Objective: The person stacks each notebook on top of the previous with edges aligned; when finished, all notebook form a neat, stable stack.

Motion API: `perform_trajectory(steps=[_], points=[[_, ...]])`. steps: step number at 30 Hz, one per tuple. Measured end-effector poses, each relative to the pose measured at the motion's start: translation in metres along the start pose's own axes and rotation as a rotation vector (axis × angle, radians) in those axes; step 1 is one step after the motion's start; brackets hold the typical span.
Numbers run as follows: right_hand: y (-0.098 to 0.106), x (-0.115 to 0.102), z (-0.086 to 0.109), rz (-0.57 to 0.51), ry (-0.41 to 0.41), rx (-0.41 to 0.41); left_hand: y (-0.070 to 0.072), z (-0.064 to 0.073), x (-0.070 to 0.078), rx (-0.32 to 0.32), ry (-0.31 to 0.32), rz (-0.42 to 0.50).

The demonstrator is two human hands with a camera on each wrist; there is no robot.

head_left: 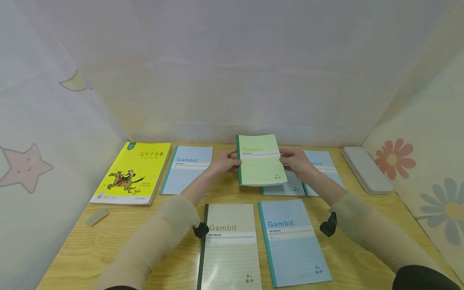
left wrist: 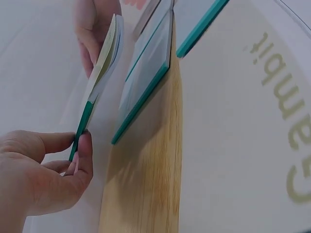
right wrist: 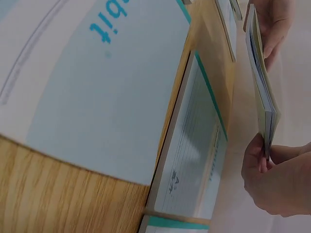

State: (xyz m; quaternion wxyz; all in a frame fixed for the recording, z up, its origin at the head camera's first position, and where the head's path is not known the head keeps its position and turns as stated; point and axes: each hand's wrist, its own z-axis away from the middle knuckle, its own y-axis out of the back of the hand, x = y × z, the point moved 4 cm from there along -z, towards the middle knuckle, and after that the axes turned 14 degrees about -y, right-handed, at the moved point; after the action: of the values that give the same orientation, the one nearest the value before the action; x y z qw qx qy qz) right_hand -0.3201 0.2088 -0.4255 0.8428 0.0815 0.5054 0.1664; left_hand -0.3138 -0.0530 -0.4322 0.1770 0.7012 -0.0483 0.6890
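Observation:
A pale green Gambit notebook (head_left: 262,169) with a dark green spine is held up off the table between both hands. My left hand (head_left: 225,161) pinches it at the spine edge, thumb on one face and fingers on the other, as the left wrist view shows. On the opposite edge my right hand (head_left: 295,160) pinches the pages and cover; the right wrist view (right wrist: 277,179) shows the notebook's edge slightly fanned. Below and behind it, a blue notebook (head_left: 290,187) lies partly hidden, beside another blue notebook (head_left: 326,165) that my right forearm partly covers.
On the wooden table (head_left: 87,245) lie a yellow book (head_left: 134,173), an eraser (head_left: 97,217), a blue notebook (head_left: 190,169) at back left, a grey-beige notebook (head_left: 232,253) and a blue notebook (head_left: 295,245) in front. A white case (head_left: 367,170) sits at right, near the printed wall cloth (head_left: 232,72).

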Motion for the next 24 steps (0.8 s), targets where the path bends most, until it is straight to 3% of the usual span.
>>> perform_trajectory(steps=[9, 15, 24], points=[[0.033, 0.017, 0.003, 0.052, -0.007, -0.022, -0.034, -0.014, -0.002, -0.047, 0.042, -0.004], [0.046, 0.029, 0.002, 0.070, -0.021, -0.046, -0.052, -0.023, -0.009, -0.043, 0.055, 0.017], [0.057, 0.038, -0.007, 0.139, -0.053, 0.003, -0.070, -0.028, -0.014, -0.029, 0.059, 0.002]])
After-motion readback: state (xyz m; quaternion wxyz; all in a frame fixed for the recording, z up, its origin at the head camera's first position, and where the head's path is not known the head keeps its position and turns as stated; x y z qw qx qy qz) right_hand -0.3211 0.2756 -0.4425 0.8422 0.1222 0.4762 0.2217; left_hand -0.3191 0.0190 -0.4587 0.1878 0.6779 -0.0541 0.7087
